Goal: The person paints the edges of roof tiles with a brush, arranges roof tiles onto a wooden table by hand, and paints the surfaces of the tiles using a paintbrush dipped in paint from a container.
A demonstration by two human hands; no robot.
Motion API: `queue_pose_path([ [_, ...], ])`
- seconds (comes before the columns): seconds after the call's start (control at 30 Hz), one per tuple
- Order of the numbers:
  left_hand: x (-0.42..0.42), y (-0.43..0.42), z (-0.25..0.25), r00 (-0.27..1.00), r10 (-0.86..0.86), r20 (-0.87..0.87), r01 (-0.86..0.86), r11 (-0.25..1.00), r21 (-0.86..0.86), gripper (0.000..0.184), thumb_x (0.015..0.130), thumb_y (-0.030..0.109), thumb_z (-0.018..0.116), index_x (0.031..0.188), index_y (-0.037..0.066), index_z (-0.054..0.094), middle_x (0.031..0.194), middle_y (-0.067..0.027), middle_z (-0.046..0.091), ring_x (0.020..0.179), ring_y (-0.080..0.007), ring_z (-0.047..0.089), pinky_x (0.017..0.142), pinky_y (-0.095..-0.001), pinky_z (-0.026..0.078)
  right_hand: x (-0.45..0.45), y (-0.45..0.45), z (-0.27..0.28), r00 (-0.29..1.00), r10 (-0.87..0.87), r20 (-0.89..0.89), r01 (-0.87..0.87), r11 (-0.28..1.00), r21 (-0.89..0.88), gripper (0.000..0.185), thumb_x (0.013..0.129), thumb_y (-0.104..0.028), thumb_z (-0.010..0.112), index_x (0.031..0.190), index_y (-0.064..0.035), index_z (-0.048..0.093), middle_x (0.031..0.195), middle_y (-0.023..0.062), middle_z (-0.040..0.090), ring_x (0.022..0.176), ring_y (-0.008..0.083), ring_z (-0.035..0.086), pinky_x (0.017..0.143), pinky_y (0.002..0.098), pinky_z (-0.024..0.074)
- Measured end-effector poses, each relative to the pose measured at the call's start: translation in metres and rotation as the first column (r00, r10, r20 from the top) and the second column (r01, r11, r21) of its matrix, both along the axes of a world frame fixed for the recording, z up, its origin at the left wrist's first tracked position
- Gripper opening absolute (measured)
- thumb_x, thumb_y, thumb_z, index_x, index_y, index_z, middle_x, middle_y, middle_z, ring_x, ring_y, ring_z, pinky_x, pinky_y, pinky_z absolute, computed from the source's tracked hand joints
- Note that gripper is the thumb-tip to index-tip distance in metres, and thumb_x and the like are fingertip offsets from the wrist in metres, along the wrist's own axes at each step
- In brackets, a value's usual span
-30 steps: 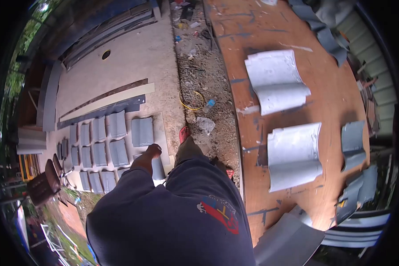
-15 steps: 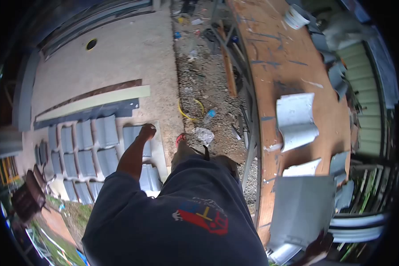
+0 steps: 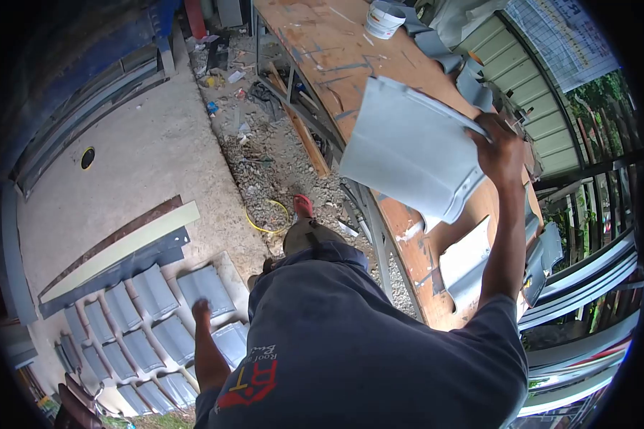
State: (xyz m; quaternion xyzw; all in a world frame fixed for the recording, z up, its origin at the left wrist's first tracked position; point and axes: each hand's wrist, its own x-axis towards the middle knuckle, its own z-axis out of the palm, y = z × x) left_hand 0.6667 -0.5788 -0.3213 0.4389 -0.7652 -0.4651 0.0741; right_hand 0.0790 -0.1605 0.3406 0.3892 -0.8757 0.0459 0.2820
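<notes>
My right hand (image 3: 499, 149) is closed on the edge of a grey roof tile (image 3: 411, 146), which is held up tilted above the wooden workbench (image 3: 293, 21). Below it, a curved roof tile (image 3: 466, 261) lies on the bench, its pale side up. My left hand (image 3: 202, 309) hangs low on the other side, in front of the grey tiles laid out on the ground; its fingers are too small and blurred to read. The closest of those is a grey roof tile (image 3: 209, 287) just beyond that hand.
Several grey tiles (image 3: 124, 307) lie in rows on the concrete floor (image 3: 136, 157). A white bucket (image 3: 384, 20) stands at the bench's far end. Along the gravel strip are a yellow hoop (image 3: 267, 216), a wooden plank (image 3: 300, 129) and litter. Long strips (image 3: 122, 250) lie beyond the tiles.
My right hand has lifted the grey tile from the near end of the bench, swinging it up and forward. The view has turned, so the bench sits further left.
</notes>
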Motion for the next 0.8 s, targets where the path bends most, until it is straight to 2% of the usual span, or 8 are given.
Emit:
queue_pose_path([
  [0.07, 0.048, 0.038, 0.023, 0.767, 0.402, 0.499, -0.605, 0.713, 0.355, 0.016, 0.098, 0.022, 0.056, 0.092, 0.011, 0.066, 0.07, -0.0033, 0.056, 0.052, -0.0168, 0.053, 0.044, -0.0337, 0.044, -0.036, -0.019, -0.008, 0.998, 0.061, -0.006, -0.061, 0.997, 0.056, 0.023, 0.079, -0.013, 0.081, 0.094, -0.0046, 0.065, 0.097, 0.0084, 0.07, 0.08, 0.037, 0.068, 0.066, 0.0443, 0.0522],
  [0.1, 0.06, 0.064, 0.043, 0.784, 0.524, 0.333, -0.616, 0.586, 0.527, 0.017, 0.097, 0.025, 0.057, 0.094, 0.01, 0.064, 0.068, -0.0033, 0.055, 0.051, -0.0168, 0.053, 0.04, -0.0318, 0.039, -0.056, -0.026, -0.014, 0.995, 0.103, 0.006, -0.104, 0.992, 0.075, 0.025, 0.079, -0.013, 0.081, 0.095, -0.0047, 0.064, 0.101, 0.0075, 0.07, 0.082, 0.0374, 0.068, 0.066, 0.046, 0.0526],
  [0.2, 0.067, 0.097, 0.072, 0.625, 0.491, 0.607, -0.78, 0.384, 0.493, 0.014, 0.092, 0.024, 0.063, 0.089, 0.01, 0.066, 0.073, -0.0057, 0.061, 0.059, -0.0214, 0.059, 0.052, -0.0372, 0.047, -0.114, -0.039, -0.028, 0.979, 0.203, 0.02, -0.203, 0.972, 0.12, 0.026, 0.079, -0.011, 0.08, 0.096, -0.0041, 0.061, 0.102, 0.0079, 0.069, 0.082, 0.0374, 0.068, 0.066, 0.0465, 0.0523],
  [0.43, -0.13, 0.029, 0.081, 0.832, -0.162, 0.531, -0.015, 0.95, 0.312, 0.017, 0.093, 0.022, 0.061, 0.097, 0.008, 0.07, 0.088, -0.0136, 0.068, 0.084, -0.0288, 0.066, 0.077, -0.0405, 0.051, -0.263, -0.049, -0.056, 0.928, 0.354, 0.117, -0.37, 0.913, 0.172, 0.022, 0.077, -0.007, 0.076, 0.09, -0.0012, 0.06, 0.097, 0.0101, 0.065, 0.08, 0.0359, 0.066, 0.065, 0.0456, 0.052],
  [0.53, -0.299, -0.061, 0.097, 0.595, -0.467, 0.654, 0.73, 0.655, -0.196, 0.02, 0.094, 0.022, 0.06, 0.1, 0.007, 0.072, 0.095, -0.017, 0.072, 0.095, -0.032, 0.068, 0.087, -0.0419, 0.053, -0.326, -0.056, -0.095, 0.936, 0.319, 0.149, -0.341, 0.925, 0.167, 0.01, 0.08, -0.008, 0.067, 0.082, -0.0025, 0.059, 0.089, 0.0102, 0.061, 0.083, 0.0303, 0.067, 0.066, 0.0428, 0.0553],
  [0.6, -0.438, -0.119, 0.089, 0.677, -0.404, 0.616, 0.721, 0.535, -0.442, 0.011, 0.083, 0.016, 0.068, 0.086, 0.006, 0.071, 0.089, -0.0151, 0.07, 0.091, -0.0364, 0.067, 0.083, -0.0482, 0.054, -0.367, -0.058, -0.121, 0.949, 0.297, 0.109, -0.311, 0.938, 0.156, 0.006, 0.078, -0.006, 0.064, 0.081, -0.0029, 0.059, 0.089, 0.0097, 0.062, 0.082, 0.0293, 0.067, 0.066, 0.0422, 0.0556],
  [0.67, -0.606, -0.102, 0.191, 0.974, -0.224, 0.027, 0.221, 0.923, -0.316, 0.038, 0.096, 0.018, 0.062, 0.127, -0.004, 0.064, 0.124, -0.0223, 0.068, 0.116, -0.0346, 0.064, 0.103, -0.0417, 0.048, -0.392, -0.055, -0.138, 0.96, 0.23, 0.16, -0.245, 0.966, 0.079, 0.006, 0.076, -0.003, 0.062, 0.082, -0.0033, 0.061, 0.088, 0.0089, 0.062, 0.081, 0.029, 0.066, 0.067, 0.0421, 0.0558],
  [0.8, -0.852, -0.013, 0.387, 0.704, -0.699, -0.123, 0.479, 0.595, -0.645, 0.05, 0.1, 0.025, 0.064, 0.14, -0.002, 0.052, 0.135, -0.0218, 0.059, 0.119, -0.0376, 0.059, 0.102, -0.0448, 0.047, -0.427, -0.048, -0.158, 0.958, 0.174, 0.229, -0.165, 0.985, -0.059, 0.006, 0.076, -0.002, 0.061, 0.082, -0.0038, 0.063, 0.086, 0.0095, 0.063, 0.083, 0.0298, 0.067, 0.069, 0.0431, 0.0557],
])
